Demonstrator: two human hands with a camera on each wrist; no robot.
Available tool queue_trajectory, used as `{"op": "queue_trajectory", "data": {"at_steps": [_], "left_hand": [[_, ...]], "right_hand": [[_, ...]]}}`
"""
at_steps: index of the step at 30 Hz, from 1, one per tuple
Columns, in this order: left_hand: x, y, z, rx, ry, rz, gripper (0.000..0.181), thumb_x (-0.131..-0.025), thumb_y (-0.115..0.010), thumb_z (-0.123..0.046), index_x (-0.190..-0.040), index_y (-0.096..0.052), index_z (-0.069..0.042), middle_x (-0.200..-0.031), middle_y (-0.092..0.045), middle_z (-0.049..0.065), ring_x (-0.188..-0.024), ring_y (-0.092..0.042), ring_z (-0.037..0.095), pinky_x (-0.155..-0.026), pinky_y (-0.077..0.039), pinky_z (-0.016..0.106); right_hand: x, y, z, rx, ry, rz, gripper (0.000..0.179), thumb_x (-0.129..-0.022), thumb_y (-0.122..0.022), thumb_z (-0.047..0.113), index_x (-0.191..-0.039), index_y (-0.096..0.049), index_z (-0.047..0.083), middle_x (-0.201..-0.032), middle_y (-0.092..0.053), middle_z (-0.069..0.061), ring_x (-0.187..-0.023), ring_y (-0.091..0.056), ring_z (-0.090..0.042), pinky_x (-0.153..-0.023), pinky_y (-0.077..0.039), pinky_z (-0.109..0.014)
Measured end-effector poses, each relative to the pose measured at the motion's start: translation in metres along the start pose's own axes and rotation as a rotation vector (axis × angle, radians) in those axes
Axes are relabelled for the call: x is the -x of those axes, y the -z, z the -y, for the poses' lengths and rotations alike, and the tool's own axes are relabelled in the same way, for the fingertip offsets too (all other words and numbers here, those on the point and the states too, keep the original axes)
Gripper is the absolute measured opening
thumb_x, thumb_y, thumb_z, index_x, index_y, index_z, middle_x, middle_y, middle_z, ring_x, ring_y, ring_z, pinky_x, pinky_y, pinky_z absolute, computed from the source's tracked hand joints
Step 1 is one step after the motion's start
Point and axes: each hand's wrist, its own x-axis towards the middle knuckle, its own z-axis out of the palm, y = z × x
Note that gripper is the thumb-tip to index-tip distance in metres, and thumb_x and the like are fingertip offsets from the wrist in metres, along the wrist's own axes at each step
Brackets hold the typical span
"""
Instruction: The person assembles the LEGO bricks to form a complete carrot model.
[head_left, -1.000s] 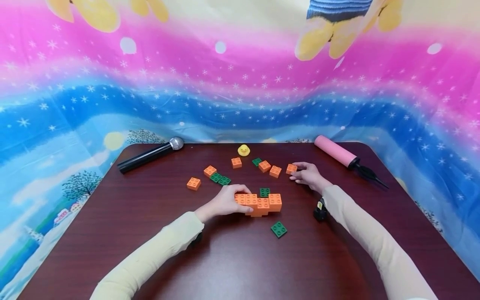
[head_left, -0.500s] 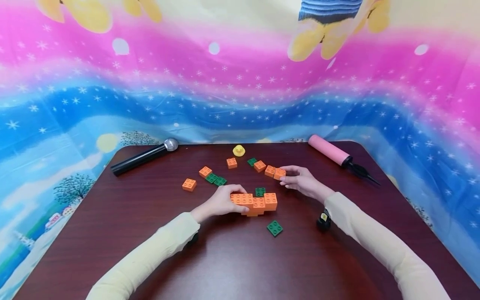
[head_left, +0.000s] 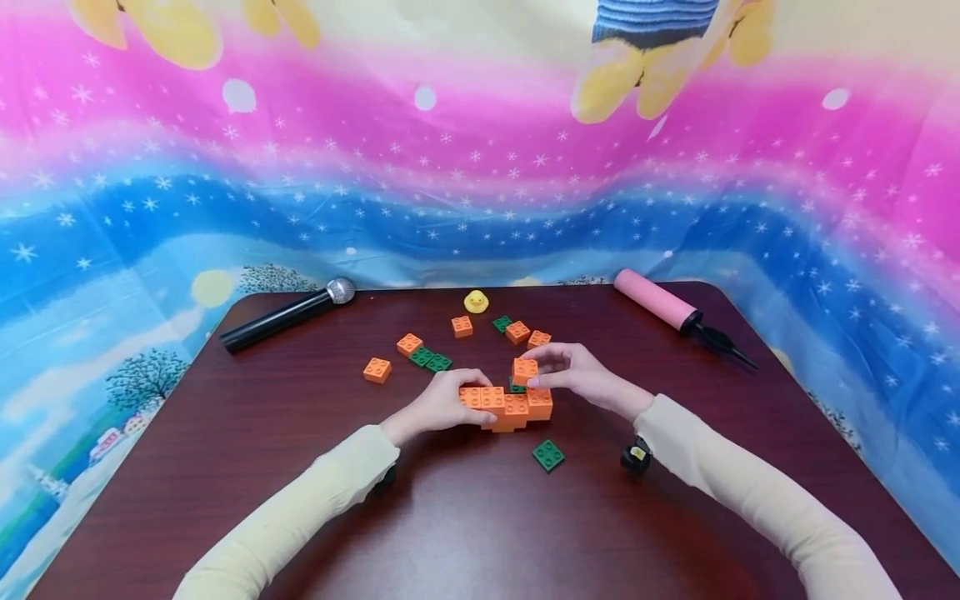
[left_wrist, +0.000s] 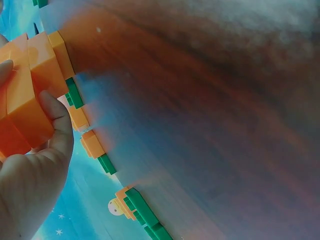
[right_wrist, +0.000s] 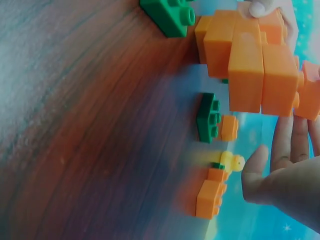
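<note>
In the head view my left hand [head_left: 438, 404] grips the left end of a stepped block of joined orange toy bricks [head_left: 515, 408] at mid-table. My right hand [head_left: 581, 375] pinches one loose orange brick [head_left: 524, 371] just above the block's right end. In the right wrist view that held brick [right_wrist: 310, 95] is cut by the frame edge, beside the block's studs; whether they touch I cannot tell. A green brick [head_left: 517, 385] is partly hidden behind the block. Another green brick [head_left: 547, 455] lies in front. The left wrist view has my thumb and fingers around the block [left_wrist: 30, 90].
Several loose bricks lie further back, including an orange brick [head_left: 377, 370] on the left and a green brick [head_left: 438, 362]. A yellow duck [head_left: 476, 302], a black microphone [head_left: 285, 317] and a pink hand pump [head_left: 656, 300] lie along the far side of the table [head_left: 450, 517].
My right hand has carried the orange brick left and towards me, from the far right of the loose bricks to above the block. The left hand keeps its grip on the block.
</note>
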Motion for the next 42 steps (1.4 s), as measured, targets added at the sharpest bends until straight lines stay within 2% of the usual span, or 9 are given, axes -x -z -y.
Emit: {"op": "queue_trajectory", "data": {"at_steps": [4, 10, 19, 24, 28, 35, 42], "left_hand": [[0.001, 0.0, 0.0, 0.003, -0.003, -0.002, 0.031, -0.075, -0.081, -0.028, -0.1, -0.067, -0.018, -0.099, -0.067, -0.001, -0.084, -0.055, 0.013, -0.075, -0.047, 0.028], [0.002, 0.0, 0.0, 0.015, -0.009, -0.005, 0.03, -0.074, -0.081, -0.026, -0.099, -0.067, -0.017, -0.098, -0.067, -0.001, -0.085, -0.055, 0.013, -0.076, -0.047, 0.029], [0.001, 0.002, 0.001, 0.013, -0.009, -0.007, 0.03, -0.075, -0.081, -0.028, -0.1, -0.068, -0.017, -0.099, -0.067, -0.001, -0.085, -0.055, 0.013, -0.076, -0.047, 0.029], [0.0, 0.001, 0.002, 0.011, -0.021, -0.008, 0.03, -0.075, -0.081, -0.029, -0.099, -0.068, -0.017, -0.098, -0.067, -0.001, -0.084, -0.055, 0.013, -0.075, -0.047, 0.028], [0.0, 0.001, 0.002, 0.014, -0.018, -0.007, 0.03, -0.074, -0.081, -0.029, -0.099, -0.068, -0.018, -0.098, -0.067, -0.001, -0.084, -0.055, 0.013, -0.075, -0.047, 0.028], [0.0, 0.001, 0.0, 0.023, -0.013, -0.011, 0.03, -0.074, -0.081, -0.028, -0.098, -0.068, -0.017, -0.097, -0.067, -0.001, -0.084, -0.055, 0.013, -0.076, -0.047, 0.029], [-0.001, 0.001, 0.001, 0.022, -0.017, -0.006, 0.029, -0.074, -0.081, -0.028, -0.098, -0.068, -0.017, -0.098, -0.067, -0.001, -0.084, -0.055, 0.013, -0.076, -0.047, 0.029]], "right_hand": [[-0.001, -0.006, 0.0, 0.015, 0.0, 0.037, 0.046, -0.084, -0.074, 0.018, -0.126, -0.06, 0.004, -0.119, -0.064, -0.012, -0.096, -0.064, -0.019, -0.085, -0.054, -0.033], [-0.001, -0.011, -0.003, 0.075, 0.068, 0.089, 0.042, -0.085, -0.073, 0.015, -0.123, -0.061, 0.003, -0.119, -0.065, -0.015, -0.102, -0.064, -0.025, -0.084, -0.054, -0.031], [-0.002, -0.016, -0.003, 0.102, 0.101, 0.094, 0.04, -0.085, -0.073, 0.014, -0.121, -0.063, 0.003, -0.119, -0.065, -0.015, -0.104, -0.063, -0.024, -0.086, -0.052, -0.027], [-0.001, -0.018, -0.008, 0.114, 0.085, 0.072, 0.039, -0.083, -0.075, 0.015, -0.119, -0.064, 0.004, -0.117, -0.066, -0.013, -0.098, -0.063, -0.018, -0.084, -0.052, -0.027], [0.001, -0.019, -0.012, 0.135, 0.103, 0.065, 0.038, -0.084, -0.073, 0.014, -0.119, -0.064, 0.003, -0.117, -0.066, -0.014, -0.095, -0.061, -0.017, -0.083, -0.052, -0.027], [0.002, -0.026, -0.013, 0.177, 0.134, 0.013, 0.037, -0.08, -0.077, 0.014, -0.114, -0.065, 0.007, -0.114, -0.066, -0.011, -0.097, -0.056, -0.021, -0.081, -0.051, -0.027], [0.004, -0.035, -0.013, 0.22, 0.131, -0.059, 0.036, -0.079, -0.077, 0.009, -0.112, -0.065, 0.003, -0.111, -0.065, -0.013, -0.097, -0.056, -0.023, -0.082, -0.051, -0.029]]}}
